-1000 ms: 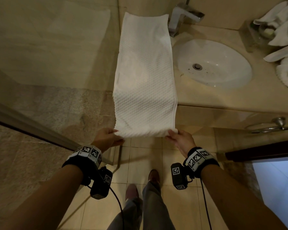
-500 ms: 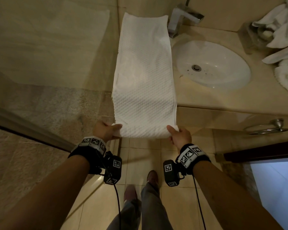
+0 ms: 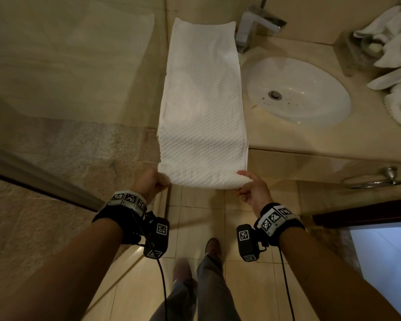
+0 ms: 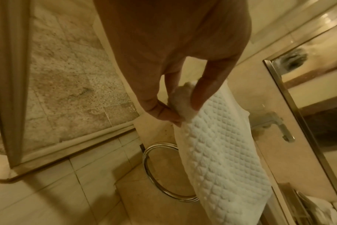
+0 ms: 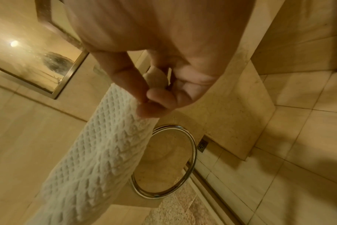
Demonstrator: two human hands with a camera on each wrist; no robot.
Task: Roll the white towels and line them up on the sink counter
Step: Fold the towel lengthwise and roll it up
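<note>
A long white waffle-weave towel (image 3: 203,100) lies stretched along the left end of the beige sink counter (image 3: 310,140), its near end hanging past the counter's front edge. That near end is curled over into a small first turn. My left hand (image 3: 155,180) pinches the left corner of the curled end (image 4: 183,103), thumb and fingers round it. My right hand (image 3: 247,184) pinches the right corner (image 5: 144,105) the same way. Loose white towels (image 3: 396,66) lie heaped at the counter's far right.
A white oval basin (image 3: 296,91) sits right of the towel, a chrome tap (image 3: 255,24) behind it. A chrome towel ring (image 3: 375,179) hangs below the counter front. A glass shower partition (image 3: 56,77) stands to the left. Tiled floor and my shoes lie below.
Both hands have turned the towel's near end over and moved it slightly toward the counter, so the hanging part is shorter and its edge is now curled.
</note>
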